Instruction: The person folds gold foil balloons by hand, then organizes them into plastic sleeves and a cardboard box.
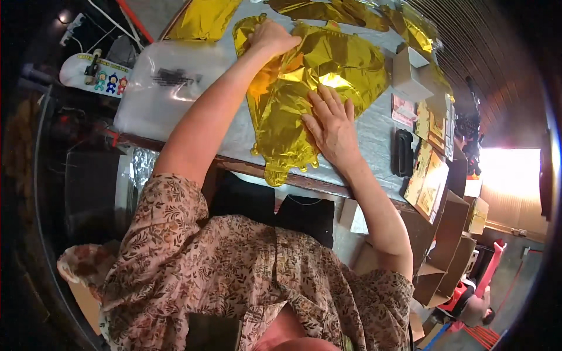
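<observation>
A flattened gold foil balloon (pixel 281 128) lies spread over the table in front of me, creased and shiny, with a tabbed tail hanging near the front edge. My left hand (pixel 274 40) is at its far left part, the fingers curled down on the foil and the thumb pointing right; the fingertips are hidden. My right hand (pixel 335 130) rests palm down on the balloon's right side, its fingers stretched out and holding nothing.
More gold foil pieces (pixel 202 20) lie along the far side. On the left sits a clear plastic bag (pixel 158 88). A white box (pixel 411 75), a black tray (pixel 403 153) and printed cards (pixel 426 175) line the right side. Another person (pixel 477 307) is at far right, beyond cardboard boxes (pixel 448 251).
</observation>
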Demonstrator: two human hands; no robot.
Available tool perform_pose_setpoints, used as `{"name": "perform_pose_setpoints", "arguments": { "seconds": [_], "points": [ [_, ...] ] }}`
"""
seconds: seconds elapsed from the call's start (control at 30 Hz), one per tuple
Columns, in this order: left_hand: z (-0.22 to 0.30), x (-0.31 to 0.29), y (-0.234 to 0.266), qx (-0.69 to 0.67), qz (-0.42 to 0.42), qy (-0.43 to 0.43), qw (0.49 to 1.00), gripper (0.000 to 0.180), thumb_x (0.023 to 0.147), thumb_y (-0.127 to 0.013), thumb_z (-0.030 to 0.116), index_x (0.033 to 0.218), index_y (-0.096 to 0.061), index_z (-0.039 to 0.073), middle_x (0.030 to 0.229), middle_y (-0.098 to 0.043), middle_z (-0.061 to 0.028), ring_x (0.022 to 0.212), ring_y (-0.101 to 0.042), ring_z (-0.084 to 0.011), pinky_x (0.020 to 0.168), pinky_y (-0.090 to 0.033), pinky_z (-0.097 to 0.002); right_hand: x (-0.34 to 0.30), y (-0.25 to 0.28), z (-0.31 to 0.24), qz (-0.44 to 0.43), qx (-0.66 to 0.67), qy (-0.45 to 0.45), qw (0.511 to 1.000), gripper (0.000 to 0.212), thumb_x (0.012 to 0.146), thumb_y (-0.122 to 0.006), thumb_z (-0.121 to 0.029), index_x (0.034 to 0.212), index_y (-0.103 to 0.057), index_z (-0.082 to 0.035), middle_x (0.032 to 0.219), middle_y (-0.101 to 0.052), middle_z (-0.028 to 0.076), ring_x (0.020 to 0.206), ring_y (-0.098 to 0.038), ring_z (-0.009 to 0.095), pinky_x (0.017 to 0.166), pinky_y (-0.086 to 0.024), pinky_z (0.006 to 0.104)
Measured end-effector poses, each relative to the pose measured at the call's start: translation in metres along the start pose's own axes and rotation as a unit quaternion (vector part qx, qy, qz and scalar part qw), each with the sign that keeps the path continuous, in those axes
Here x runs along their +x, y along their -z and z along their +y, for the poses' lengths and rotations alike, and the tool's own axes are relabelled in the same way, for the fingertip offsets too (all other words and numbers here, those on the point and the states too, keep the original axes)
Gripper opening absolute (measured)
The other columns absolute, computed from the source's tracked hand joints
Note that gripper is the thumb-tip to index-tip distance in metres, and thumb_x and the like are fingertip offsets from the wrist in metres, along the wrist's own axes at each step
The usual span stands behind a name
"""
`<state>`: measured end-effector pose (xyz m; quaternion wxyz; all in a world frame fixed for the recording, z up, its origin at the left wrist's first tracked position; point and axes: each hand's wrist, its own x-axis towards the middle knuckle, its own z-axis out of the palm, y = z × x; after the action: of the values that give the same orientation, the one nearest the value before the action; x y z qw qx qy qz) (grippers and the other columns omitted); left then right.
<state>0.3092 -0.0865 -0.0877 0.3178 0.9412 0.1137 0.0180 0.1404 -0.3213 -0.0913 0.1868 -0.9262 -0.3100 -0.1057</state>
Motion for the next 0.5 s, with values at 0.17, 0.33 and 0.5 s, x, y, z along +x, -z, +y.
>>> {"name": "perform_pose_setpoints", "arguments": {
  "seconds": [0.17, 0.33, 0.5],
  "points": [
    [-0.006, 0.020, 0.004, 0.018, -0.006, -0.033, 0.999, 0.038, 0.072, -0.083, 0.046, 0.093, -0.083, 0.014, 0.113, -0.075, -0.0116, 0.120, -0.062, -0.0374, 0.102, -0.045, -0.0541, 0.000, 0.000, 0.001, -0.004, -0.007, 0.000, 1.000, 0.052, 0.101, -0.063, -0.033, 0.145, -0.054, -0.008, 0.155, -0.047, 0.017, 0.146, -0.039, 0.037, 0.118, -0.025, 0.0615],
    [-0.013, 0.023, 0.002, 0.008, -0.012, -0.037, 0.999, 0.043, 0.072, -0.084, 0.046, 0.097, -0.082, 0.012, 0.113, -0.075, -0.0120, 0.122, -0.061, -0.0374, 0.103, -0.045, -0.0552, 0.000, -0.002, 0.002, -0.007, -0.006, -0.002, 1.000, 0.053, 0.101, -0.062, -0.034, 0.146, -0.054, -0.008, 0.155, -0.047, 0.017, 0.147, -0.039, 0.037, 0.119, -0.025, 0.0600],
    [-0.022, 0.028, -0.004, 0.001, -0.011, -0.048, 0.999, 0.043, 0.071, -0.085, 0.047, 0.099, -0.083, 0.013, 0.114, -0.075, -0.0122, 0.118, -0.064, -0.0364, 0.099, -0.050, -0.0535, 0.002, -0.002, 0.000, -0.008, -0.003, 0.000, 1.000, 0.053, 0.101, -0.062, -0.034, 0.146, -0.054, -0.007, 0.155, -0.047, 0.017, 0.146, -0.039, 0.037, 0.119, -0.025, 0.0583]
  ]
}}
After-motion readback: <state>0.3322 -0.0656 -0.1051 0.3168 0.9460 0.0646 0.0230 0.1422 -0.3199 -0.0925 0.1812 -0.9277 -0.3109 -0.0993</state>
